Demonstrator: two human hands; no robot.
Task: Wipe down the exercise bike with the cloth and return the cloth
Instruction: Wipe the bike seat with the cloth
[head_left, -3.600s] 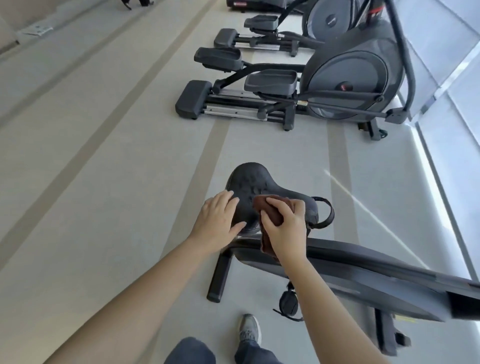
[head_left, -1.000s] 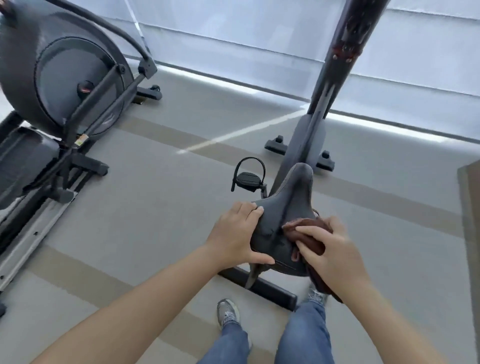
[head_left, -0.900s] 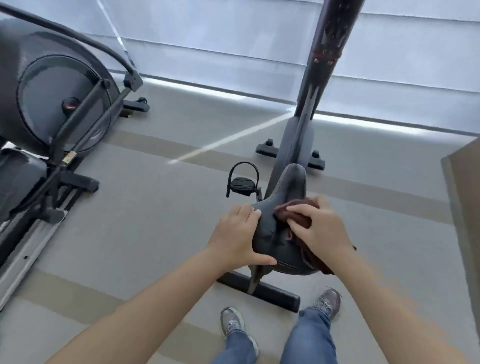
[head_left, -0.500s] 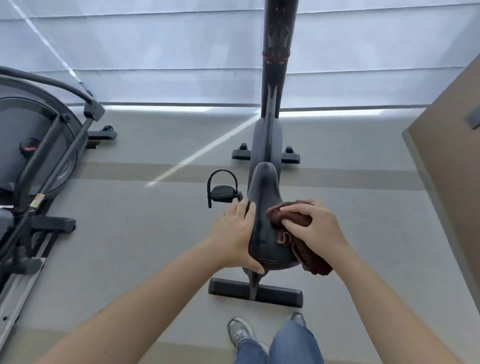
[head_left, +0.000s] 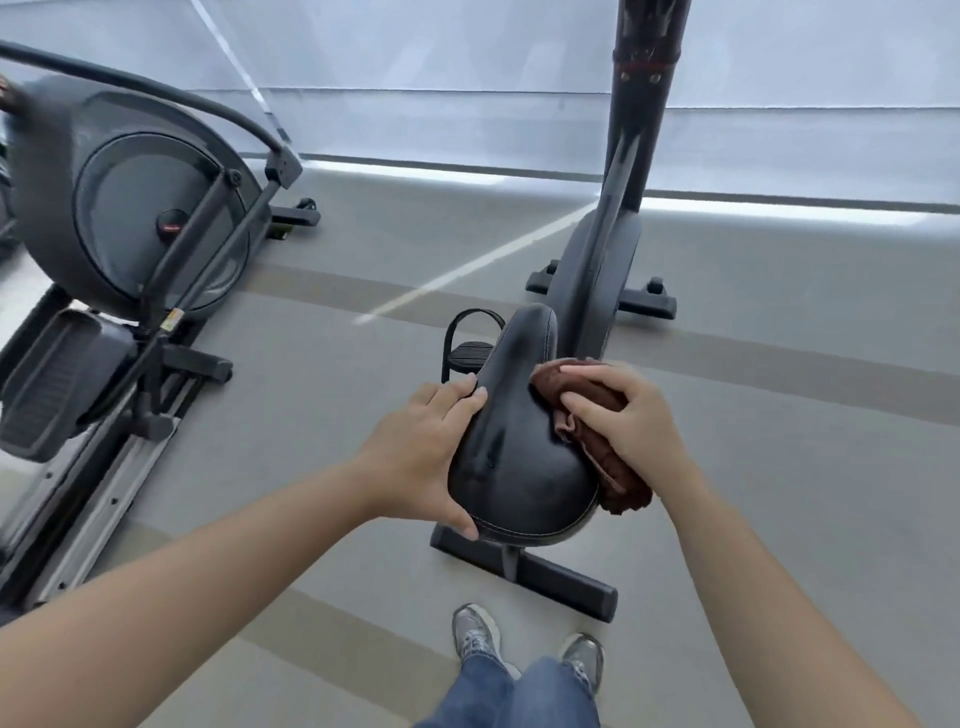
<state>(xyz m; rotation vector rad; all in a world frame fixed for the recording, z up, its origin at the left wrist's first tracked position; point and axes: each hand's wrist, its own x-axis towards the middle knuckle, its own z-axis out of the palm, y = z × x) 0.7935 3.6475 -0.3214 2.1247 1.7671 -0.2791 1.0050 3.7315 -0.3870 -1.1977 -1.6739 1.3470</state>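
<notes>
The grey floor (head_left: 779, 467), crossed by tan bands, fills my view. On the left stands an elliptical trainer (head_left: 140, 223), dark grey, with its foot platform and rail running toward the lower left edge. At centre right stands the exercise bike (head_left: 602, 270): its black column rises out of the top of the view, its front stabiliser bar lies across the floor behind it, and its rear stabiliser bar (head_left: 550, 577) lies just ahead of my shoes (head_left: 475, 631).

The black saddle (head_left: 514, 441) sits at centre, nose pointing away from me. A strapped pedal (head_left: 467, 348) shows just to the left of the nose.

My left hand (head_left: 421, 457) grips the saddle's left edge, fingers laid along the side and thumb hooked at the rear rim.

My right hand (head_left: 628, 415) is closed on the brown cloth (head_left: 587, 415), which is bunched. I press it against the saddle's right flank; a loose fold hangs below my wrist, beside the saddle's wide rear part.

My jeans (head_left: 519, 691) show at the bottom edge.
</notes>
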